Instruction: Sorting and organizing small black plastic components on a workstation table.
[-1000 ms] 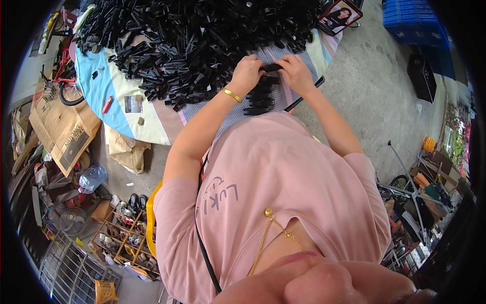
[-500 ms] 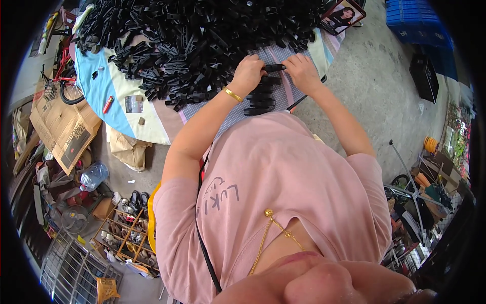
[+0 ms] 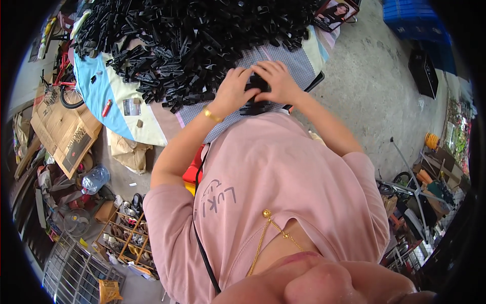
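Observation:
A short row of black plastic pieces [image 3: 256, 108], elongated and clip-like, lies on the cloth close to my body. My left hand [image 3: 234, 92] curves round its left side, thumb pointing inward. From the other side my right hand [image 3: 277, 83] reaches over the row with bent fingers, and the two thumbs nearly meet across it. Between them the hands grip the row; the fingers partly hide it. Just beyond lies a large heap of similar black pieces [image 3: 187, 45], spread over the table.
A patterned cloth [image 3: 144, 114] covers the round table. On it lie a red lighter [image 3: 107, 108] and a small clear packet [image 3: 131, 107]. A propped screen [image 3: 336, 12] stands at the far right edge. Cardboard [image 3: 66, 129] and a shoe rack [image 3: 126, 235] are on the left.
Both hands held a single black piece by its ends. They have since come closer together and lower, around the row of pieces.

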{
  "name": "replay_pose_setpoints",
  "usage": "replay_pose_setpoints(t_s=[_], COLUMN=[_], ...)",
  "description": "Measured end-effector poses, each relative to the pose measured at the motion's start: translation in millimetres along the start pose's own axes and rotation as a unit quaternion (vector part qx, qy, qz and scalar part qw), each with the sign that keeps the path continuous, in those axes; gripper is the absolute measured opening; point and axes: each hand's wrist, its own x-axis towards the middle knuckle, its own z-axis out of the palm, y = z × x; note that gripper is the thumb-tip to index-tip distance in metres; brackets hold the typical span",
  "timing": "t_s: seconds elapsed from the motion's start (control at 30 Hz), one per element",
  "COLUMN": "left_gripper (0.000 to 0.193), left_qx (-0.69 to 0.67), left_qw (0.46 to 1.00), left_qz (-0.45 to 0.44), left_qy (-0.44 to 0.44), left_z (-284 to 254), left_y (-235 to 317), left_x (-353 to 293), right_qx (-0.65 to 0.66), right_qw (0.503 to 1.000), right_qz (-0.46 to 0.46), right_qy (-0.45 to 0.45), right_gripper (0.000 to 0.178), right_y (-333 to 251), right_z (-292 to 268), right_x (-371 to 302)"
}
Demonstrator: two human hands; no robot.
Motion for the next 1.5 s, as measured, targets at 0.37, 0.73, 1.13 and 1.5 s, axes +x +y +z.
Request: replay_pose_setpoints(t_s=[0.37, 0.73, 1.13, 1.5], left_gripper=[0.091, 0.065, 0.024, 0.035], left_qx=[-0.079, -0.067, 0.003, 0.268], left_qw=[0.972, 0.98, 0.999, 0.917], left_qz=[-0.098, 0.1, 0.016, -0.27], left_qy=[-0.2, -0.16, 0.032, 0.123], left_z=[27, 111, 4, -99], left_y=[23, 68, 13, -91], left_x=[-21, 56, 31, 25], right_qx=[-0.072, 0.502, 0.157, -0.117], right_qw=[0.993, 0.652, 0.784, 0.93], right_qz=[0.094, 0.425, 0.434, 0.243], right_qy=[-0.007, 0.379, 0.416, 0.248], right_gripper=[0.082, 0.037, 0.028, 0.029], right_y=[-21, 29, 69, 69], right_z=[5, 38, 25, 7], right_x=[-50, -119, -115, 24])
